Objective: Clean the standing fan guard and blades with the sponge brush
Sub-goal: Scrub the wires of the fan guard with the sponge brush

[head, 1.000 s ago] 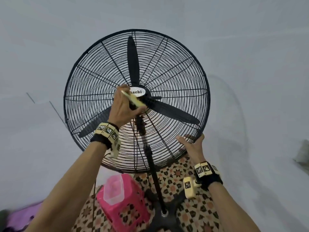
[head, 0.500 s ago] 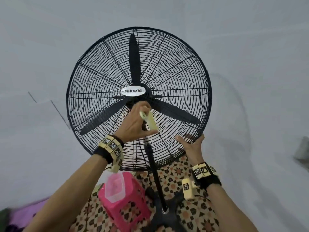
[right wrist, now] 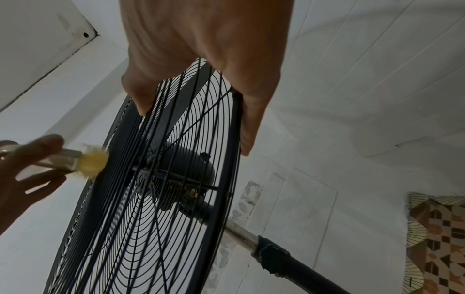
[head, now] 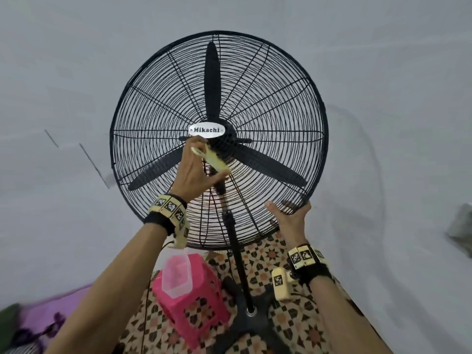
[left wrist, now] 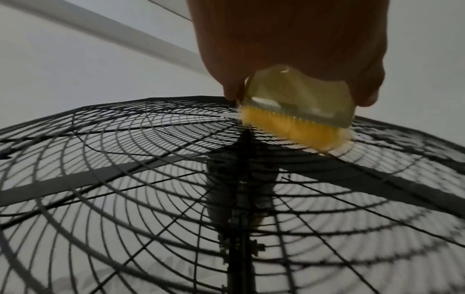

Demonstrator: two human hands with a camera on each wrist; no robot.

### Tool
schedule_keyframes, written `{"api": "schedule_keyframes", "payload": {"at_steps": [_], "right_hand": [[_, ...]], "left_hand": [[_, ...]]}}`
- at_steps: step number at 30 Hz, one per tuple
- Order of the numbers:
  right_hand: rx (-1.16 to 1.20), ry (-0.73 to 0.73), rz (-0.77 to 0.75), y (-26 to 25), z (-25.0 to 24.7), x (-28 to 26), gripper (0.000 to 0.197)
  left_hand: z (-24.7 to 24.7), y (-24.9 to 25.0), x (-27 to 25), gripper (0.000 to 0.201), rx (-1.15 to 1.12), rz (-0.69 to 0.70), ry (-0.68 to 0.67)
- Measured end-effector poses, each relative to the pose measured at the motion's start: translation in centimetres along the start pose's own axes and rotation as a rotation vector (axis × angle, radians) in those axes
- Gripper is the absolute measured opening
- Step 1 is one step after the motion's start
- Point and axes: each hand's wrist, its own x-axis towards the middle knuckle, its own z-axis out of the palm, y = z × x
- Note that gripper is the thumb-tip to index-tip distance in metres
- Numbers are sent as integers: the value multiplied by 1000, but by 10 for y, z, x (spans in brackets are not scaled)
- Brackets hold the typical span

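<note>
A black standing fan faces me, its wire guard [head: 158, 103] around three black blades [head: 270, 164] and a "Mikachi" badge [head: 207, 129]. My left hand [head: 194, 172] grips a pale yellow brush [head: 210, 159] just below the badge. Seen from the left wrist, the brush's yellow bristles [left wrist: 297, 129] press on the guard wires [left wrist: 125, 159] near the centre. My right hand [head: 290, 215] holds the guard's lower right rim. In the right wrist view its thumb [right wrist: 141, 95] lies on the front wires and its fingers [right wrist: 251, 119] curl behind the rim; the brush [right wrist: 88, 162] touches the front.
A pink plastic stool [head: 199, 302] with a clear container [head: 177, 275] on top stands left of the fan's pole [head: 237, 251] and black base [head: 250, 325]. Patterned tiles [head: 281, 251] cover the floor. A purple cloth [head: 38, 315] lies at the lower left. A pale wall is close behind.
My left hand swept the brush down from the badge to below the hub, then back up to just under the badge. My right hand has kept its hold on the rim.
</note>
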Motion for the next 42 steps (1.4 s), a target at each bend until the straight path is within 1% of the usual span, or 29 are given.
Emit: {"api": "schedule_keyframes", "payload": {"at_steps": [1, 4, 5, 6, 7, 9, 10, 11, 12, 14, 15, 16, 19, 20, 21, 22, 25, 26, 27, 30, 31, 32, 33, 35, 36, 37, 40, 41, 42], "right_hand": [[0, 7, -2, 0, 1, -1, 107], [-4, 23, 0, 1, 1, -3, 112], [-10, 23, 3, 1, 1, -3, 113], [-12, 21, 5, 2, 1, -4, 113], [-9, 23, 9, 3, 2, -4, 114], [-6, 31, 31, 4, 5, -4, 125], [-11, 35, 49, 4, 7, -5, 132], [-11, 40, 57, 5, 9, -6, 133], [0, 46, 45, 6, 9, -6, 127], [5, 50, 14, 8, 6, -8, 110], [1, 50, 8, 8, 5, -9, 106], [0, 49, 6, 8, 3, -10, 104], [-4, 47, 2, 8, 5, -12, 104], [-5, 52, 3, 8, 7, -13, 105], [-6, 58, 6, 8, 9, -14, 108], [-7, 65, 11, 8, 11, -15, 111], [7, 85, 8, 9, 12, -17, 111], [9, 83, 10, 9, 12, -17, 110], [8, 79, 13, 10, 12, -19, 111], [0, 86, 13, 9, 13, -20, 114], [-6, 90, 15, 8, 14, -21, 113], [-9, 94, 11, 8, 15, -21, 110], [-10, 98, 5, 8, 16, -22, 108], [-11, 112, -6, 9, 16, -23, 108], [-11, 119, -5, 9, 15, -23, 108], [-8, 119, 0, 10, 15, -24, 108], [-1, 124, 18, 13, 17, -26, 107], [1, 127, 22, 13, 18, -27, 108], [9, 126, 20, 12, 20, -28, 110]], "left_hand": [[2, 5, -5, 79, -34, 42, -17], [23, 21, -34, 69, -50, 265, -220], [27, 20, -40, 67, -37, 299, -245], [26, 18, -38, 68, -32, 265, -226], [23, 15, -32, 70, -23, 184, -174], [14, 8, -20, 74, -4, 35, -51], [12, 6, -18, 76, -12, 15, -18], [13, 7, -20, 78, -31, 35, -20], [16, 11, -26, 79, -59, 79, -58], [27, 19, -43, 74, -72, 210, -185], [30, 20, -49, 71, -57, 267, -224], [28, 18, -49, 68, -46, 277, -219], [8, 9, -28, 71, -21, 74, -39], [3, 6, -24, 73, -36, 41, 1], [1, 6, -25, 74, -60, 51, 5], [3, 10, -30, 73, -89, 91, -31], [22, 26, -61, 67, -87, 300, -267], [25, 26, -68, 65, -72, 345, -292], [24, 25, -68, 65, -66, 332, -270], [9, 16, -51, 70, -40, 157, -102], [7, 14, -50, 70, -52, 124, -73], [9, 15, -53, 71, -70, 129, -75], [14, 20, -60, 72, -91, 167, -111], [26, 33, -82, 70, -109, 309, -242], [30, 36, -89, 67, -112, 352, -274], [29, 36, -90, 66, -123, 330, -255], [15, 29, -72, 67, -119, 75, -50], [12, 27, -69, 67, -121, 52, -21], [12, 28, -71, 67, -130, 90, -38]]}}
